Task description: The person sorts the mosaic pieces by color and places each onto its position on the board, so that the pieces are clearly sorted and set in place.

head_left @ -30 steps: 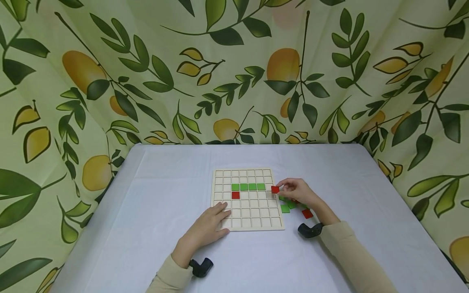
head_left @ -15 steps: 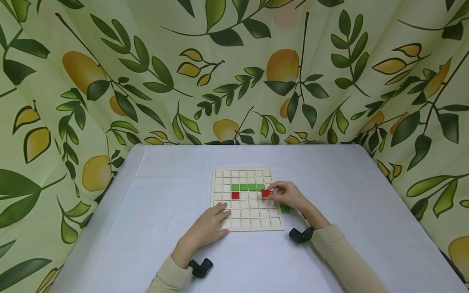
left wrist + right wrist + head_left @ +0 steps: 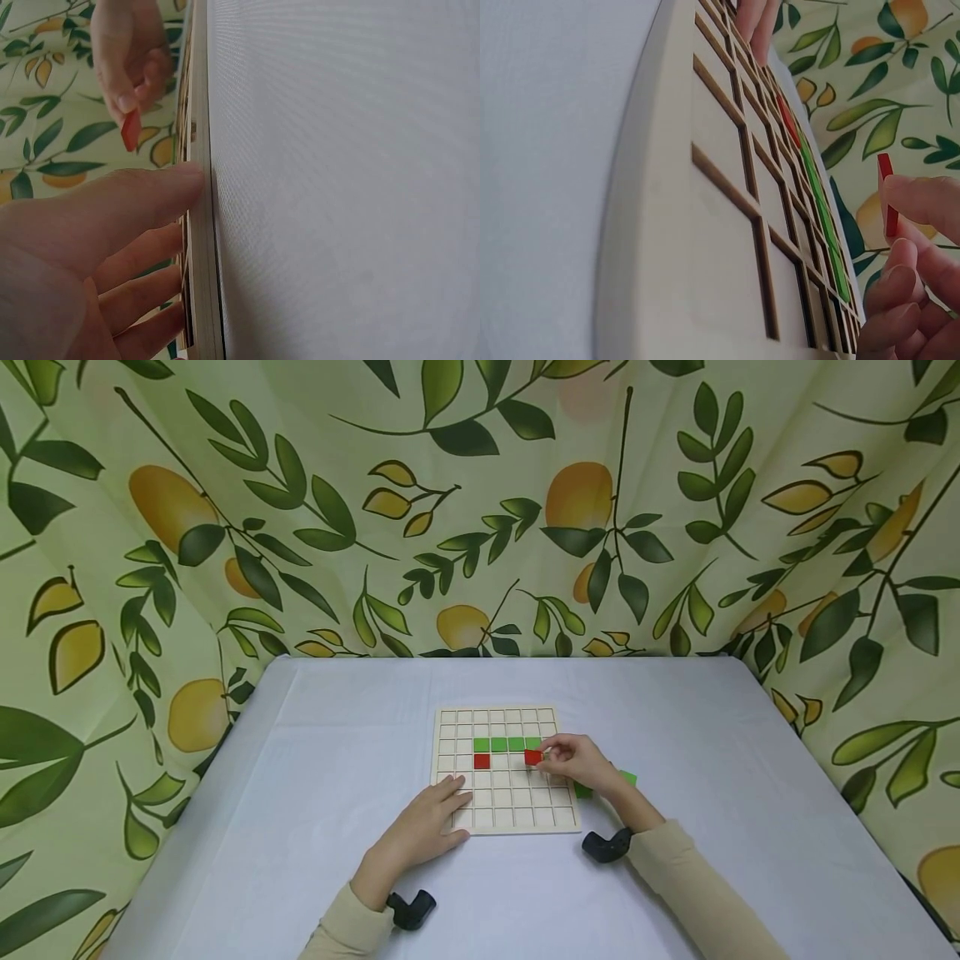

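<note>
Leafy cloth [image 3: 330,510] hangs behind a white table [image 3: 352,718]. Above the board [image 3: 517,817], the right hand [image 3: 579,763] has a firm grip on a red tile [image 3: 532,757], near the right end of the green tiles [image 3: 499,744]. The left hand [image 3: 422,817] rests on the board, fingers spread (handy for steadying). The red tile is square, with no long side, nearly flat but tipped; best line up its sides, then lower it gently.

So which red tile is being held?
The red tile pinched by the right hand, above the board; the other visible red tile lies in a square, untouched.
</note>
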Demonstrator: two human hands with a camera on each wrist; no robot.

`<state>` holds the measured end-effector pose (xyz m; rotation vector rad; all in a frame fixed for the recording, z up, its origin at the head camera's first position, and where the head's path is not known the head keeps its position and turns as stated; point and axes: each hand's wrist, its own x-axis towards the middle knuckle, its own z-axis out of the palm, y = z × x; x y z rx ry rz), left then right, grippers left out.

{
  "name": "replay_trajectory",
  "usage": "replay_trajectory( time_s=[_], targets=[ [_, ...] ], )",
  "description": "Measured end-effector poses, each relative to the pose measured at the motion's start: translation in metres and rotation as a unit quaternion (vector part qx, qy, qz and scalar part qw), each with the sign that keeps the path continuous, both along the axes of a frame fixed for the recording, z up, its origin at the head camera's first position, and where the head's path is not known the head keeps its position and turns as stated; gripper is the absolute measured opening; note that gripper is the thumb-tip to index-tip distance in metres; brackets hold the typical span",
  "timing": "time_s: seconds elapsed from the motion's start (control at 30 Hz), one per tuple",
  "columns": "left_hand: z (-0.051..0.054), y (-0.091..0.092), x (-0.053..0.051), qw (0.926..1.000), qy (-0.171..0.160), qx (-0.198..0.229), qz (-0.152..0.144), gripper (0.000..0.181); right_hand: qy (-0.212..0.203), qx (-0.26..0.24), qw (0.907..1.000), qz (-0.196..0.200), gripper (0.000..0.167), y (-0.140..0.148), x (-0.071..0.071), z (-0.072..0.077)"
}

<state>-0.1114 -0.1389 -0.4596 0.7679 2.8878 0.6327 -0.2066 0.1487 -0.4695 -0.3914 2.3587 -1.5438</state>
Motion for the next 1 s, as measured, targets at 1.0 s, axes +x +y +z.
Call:
replay_trajectory(
  time_s=[1.0],
  targets=[
    [0.003,0.0,0.001,0.9998,-0.018,-0.001,0.005,0.053,0.017,0.02,0.9997,-0.001,0.029,-0.035,-0.001,-0.004]
  ],
)
